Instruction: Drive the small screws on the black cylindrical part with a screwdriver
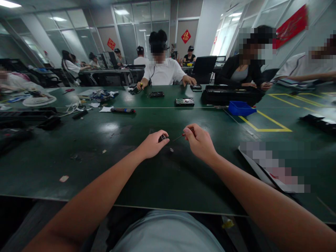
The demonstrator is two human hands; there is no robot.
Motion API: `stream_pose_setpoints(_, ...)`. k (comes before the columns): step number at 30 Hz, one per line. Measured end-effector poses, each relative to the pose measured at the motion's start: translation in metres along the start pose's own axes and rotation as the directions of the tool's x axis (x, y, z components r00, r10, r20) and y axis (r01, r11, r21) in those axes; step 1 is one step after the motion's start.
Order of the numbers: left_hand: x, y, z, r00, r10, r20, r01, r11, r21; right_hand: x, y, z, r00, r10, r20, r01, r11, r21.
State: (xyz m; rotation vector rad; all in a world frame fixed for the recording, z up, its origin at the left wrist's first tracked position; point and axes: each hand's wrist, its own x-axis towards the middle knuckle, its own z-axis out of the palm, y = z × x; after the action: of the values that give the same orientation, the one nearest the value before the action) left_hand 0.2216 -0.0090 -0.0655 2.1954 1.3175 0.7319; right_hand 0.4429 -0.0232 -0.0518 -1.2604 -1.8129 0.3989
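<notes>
My left hand (154, 142) is closed around a small dark object (162, 138) with a shiny edge; the fingers cover much of it, so its kind is unclear. In my right hand (199, 140) is a screwdriver (183, 135) with a reddish handle. Its thin shaft points left toward the dark object, and a gap seems to separate the tip from it. A tiny shiny piece (171, 150) lies on the green table (162, 182) just below and between my hands.
Across the table a person (165, 73) handles tools near hard drives (184, 102). A blue bin (241, 108) and a long black casing (231, 94) stand at right. A large screwdriver-like tool (123, 110), cables and scraps lie left. A pale sheet-like item (258, 169) is near my right forearm.
</notes>
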Motion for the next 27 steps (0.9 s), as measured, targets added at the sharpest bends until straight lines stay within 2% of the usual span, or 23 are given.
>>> stream_pose_setpoints(5, 0.0, 0.001, 0.002, 0.987, 0.122, 0.103, -0.133, 0.985, 0.11, 0.0, 0.001, 0.001, 1.0, -0.012, -0.005, 0.012, 1.0, 0.009)
stream_pose_setpoints(10, -0.003, 0.005, 0.003, 0.979, 0.076, 0.189, -0.134, 0.939, 0.316, 0.0, 0.0, 0.0, 1.0, -0.002, 0.009, 0.002, 1.0, 0.0)
stream_pose_setpoints(14, -0.005, 0.007, 0.005, 0.963, 0.033, 0.266, -0.141, 0.906, 0.4, 0.0, -0.001, -0.001, 1.0, -0.011, 0.007, 0.011, 1.0, -0.008)
stream_pose_setpoints(18, -0.004, 0.004, 0.007, 0.96, 0.039, 0.278, -0.148, 0.911, 0.384, 0.0, -0.001, -0.001, 1.0, -0.009, 0.015, 0.009, 1.0, -0.011)
stream_pose_setpoints(21, -0.002, 0.0, 0.007, 0.964, 0.045, 0.26, -0.127, 0.943, 0.308, 0.0, -0.001, -0.001, 1.0, -0.003, 0.015, 0.004, 1.0, -0.004)
stream_pose_setpoints(27, 0.003, -0.009, 0.001, 0.993, -0.039, 0.109, 0.028, 0.994, 0.109, 0.0, -0.002, -0.001, 1.0, -0.002, 0.011, 0.002, 1.0, 0.001)
